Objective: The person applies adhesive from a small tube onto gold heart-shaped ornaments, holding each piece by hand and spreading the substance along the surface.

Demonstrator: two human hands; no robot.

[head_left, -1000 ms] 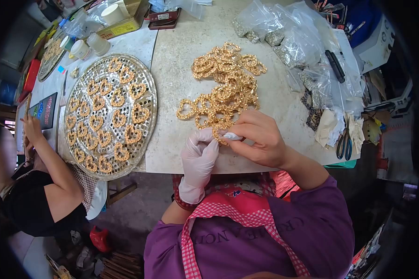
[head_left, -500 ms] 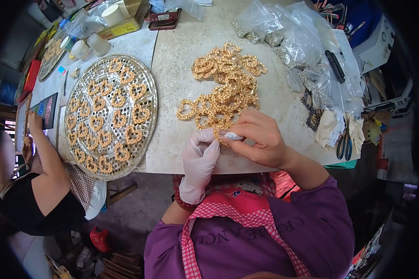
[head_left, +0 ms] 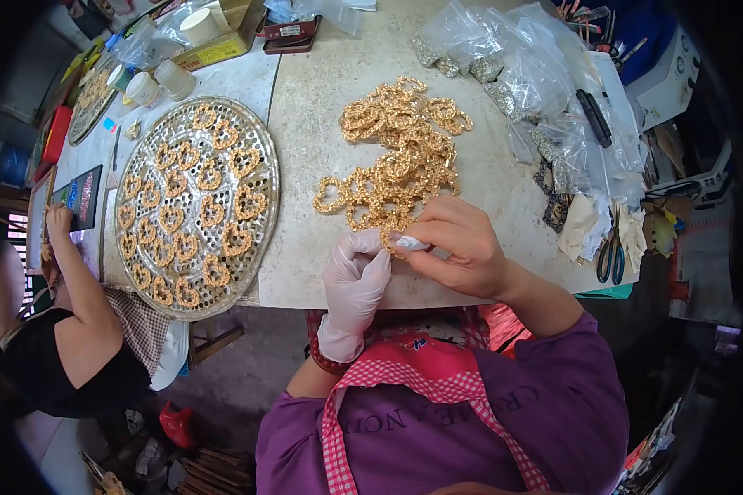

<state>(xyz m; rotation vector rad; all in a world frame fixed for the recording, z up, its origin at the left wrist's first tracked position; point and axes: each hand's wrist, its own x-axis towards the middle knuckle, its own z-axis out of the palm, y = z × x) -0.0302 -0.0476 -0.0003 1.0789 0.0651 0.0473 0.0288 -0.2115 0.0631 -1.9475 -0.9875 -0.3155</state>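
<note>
My left hand (head_left: 355,280), in a thin white glove, pinches a gold beaded heart-shaped ornament (head_left: 390,241) at the near edge of a heap. Bare and closed, my right hand (head_left: 461,252) holds the other side of this same piece. A small white covering or object (head_left: 413,242) shows at its fingertips; I cannot tell which. Just beyond both hands lies the pile of gold heart-shaped ornaments (head_left: 413,153), tangled together on the pale tabletop (head_left: 305,99).
A round perforated metal tray (head_left: 268,148) with spaced-out hearts stands on the left. Past it, a co-worker's hand (head_left: 58,221) is at a dark tray (head_left: 81,198). Plastic bags of beads (head_left: 528,74) and scissors (head_left: 611,257) lie on the right.
My right fingers have shifted and turned very slightly at the ornament, while my left hand stays nearly still. The co-worker's hand and arm have moved a little.
</note>
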